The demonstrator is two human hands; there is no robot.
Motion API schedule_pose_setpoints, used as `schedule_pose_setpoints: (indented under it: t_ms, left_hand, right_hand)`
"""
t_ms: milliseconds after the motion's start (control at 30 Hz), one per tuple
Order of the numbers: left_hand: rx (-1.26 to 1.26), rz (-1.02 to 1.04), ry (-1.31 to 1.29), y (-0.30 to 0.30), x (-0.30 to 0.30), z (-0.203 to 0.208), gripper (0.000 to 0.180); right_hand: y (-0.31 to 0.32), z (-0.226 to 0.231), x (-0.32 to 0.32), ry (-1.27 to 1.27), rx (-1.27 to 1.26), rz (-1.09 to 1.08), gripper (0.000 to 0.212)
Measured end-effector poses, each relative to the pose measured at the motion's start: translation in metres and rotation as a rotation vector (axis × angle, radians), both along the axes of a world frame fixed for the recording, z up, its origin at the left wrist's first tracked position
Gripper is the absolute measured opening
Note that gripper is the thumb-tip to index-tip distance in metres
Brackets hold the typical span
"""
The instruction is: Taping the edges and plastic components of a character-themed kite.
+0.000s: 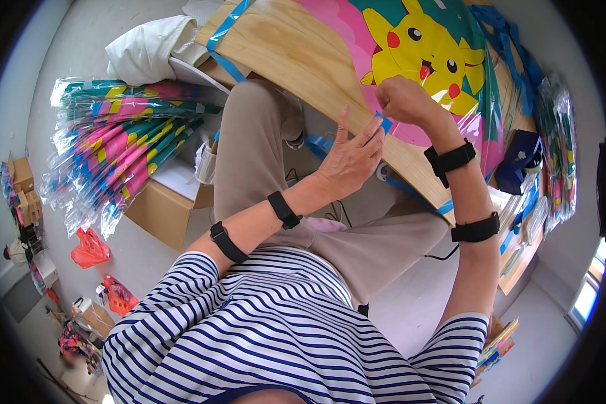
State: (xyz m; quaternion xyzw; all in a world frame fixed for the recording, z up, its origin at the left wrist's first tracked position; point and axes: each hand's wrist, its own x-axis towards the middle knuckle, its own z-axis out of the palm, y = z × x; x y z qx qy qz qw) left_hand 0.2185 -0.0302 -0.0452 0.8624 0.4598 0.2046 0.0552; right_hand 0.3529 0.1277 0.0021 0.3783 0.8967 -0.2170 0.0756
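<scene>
My left hand (353, 158) is at the near edge of the wooden table, one finger raised and the others pinched at a small piece of blue tape (386, 123). Just above and to its right is my right hand (409, 101), fingers curled tightly over the printed sheet; anything inside them is hidden. The glossy plastic sheet (357, 34), pink and teal with a yellow cartoon character, lies on the wooden tabletop (303, 50). Its lower edge runs beneath my right hand and wrist.
Left of my knee, wrapped printed sheets (121, 135) are piled over a cardboard box (158, 215). Blue tape (225, 57) crosses the table's left end. More wrapped sheets (560, 155) and a dark blue box (520, 161) are on the right. Red plastic bags (91, 249) lie on the floor.
</scene>
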Motion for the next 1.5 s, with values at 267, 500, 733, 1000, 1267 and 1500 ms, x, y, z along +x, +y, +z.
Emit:
schedule_pose_setpoints:
  t_ms: [267, 500, 733, 1000, 1267, 1500]
  left_hand:
    - [-0.018, -0.039, -0.022, 0.005, -0.001, -0.001, 0.052]
    - [-0.044, -0.065, -0.085, 0.009, -0.001, 0.003, 0.033]
    - [-0.108, -0.075, -0.006, 0.007, -0.001, 0.007, 0.054]
    - [-0.105, -0.075, 0.027, 0.009, -0.002, 0.008, 0.057]
    - [-0.184, -0.074, 0.044, 0.010, -0.008, 0.014, 0.059]
    - [-0.134, -0.076, 0.067, 0.006, -0.004, 0.020, 0.059]
  right_hand:
    - [0.000, -0.002, -0.001, 0.001, 0.014, -0.022, 0.009]
    - [0.004, -0.005, -0.001, -0.055, 0.062, -0.040, 0.010]
    - [0.006, 0.006, -0.001, -0.208, 0.108, -0.169, 0.021]
    - [-0.008, 0.011, 0.010, 0.134, 0.114, -0.439, 0.030]
    - [-0.021, -0.020, 0.043, 0.155, 0.318, -0.978, 0.027]
    - [-0.086, 0.012, 0.252, 0.345, 0.762, -1.824, 0.036]
